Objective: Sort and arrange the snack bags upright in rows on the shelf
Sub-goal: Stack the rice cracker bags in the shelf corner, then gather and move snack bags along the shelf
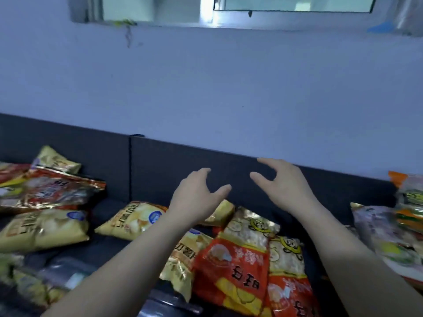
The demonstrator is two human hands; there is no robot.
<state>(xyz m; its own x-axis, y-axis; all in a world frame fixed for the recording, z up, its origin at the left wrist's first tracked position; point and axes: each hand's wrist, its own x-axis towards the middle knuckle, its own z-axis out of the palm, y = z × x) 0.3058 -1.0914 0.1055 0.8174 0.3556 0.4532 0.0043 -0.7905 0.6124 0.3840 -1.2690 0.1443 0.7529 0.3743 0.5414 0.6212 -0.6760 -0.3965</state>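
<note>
1. We see our left hand (196,195) raised above the pile, its grip open, fingers curled and thumb spread, holding nothing.
2. Our right hand (283,181) hovers just beside it at about the same height, its grip likewise open and empty, thumb pointing toward the left one.
3. Behind both grips runs the dark back panel (160,165) of the shelf, with a pale wall (206,88) and a window (293,5) above it.
4. Directly below the left grip lies a yellow chip bag (132,220), flat on its side; another yellow one is partly hidden under the left forearm.
5. Below the right grip, nearer to us, two orange-red snack bags (240,266) with smiley-face tops lie flat, overlapping each other.
6. Well left of the grips, a red foil bag (52,191) rests on a yellow chip bag (43,229), with a gold bag (55,160) behind them.
7. Far right of the grips, clear bags with green and orange print (396,225) are heaped, blurred.
</note>
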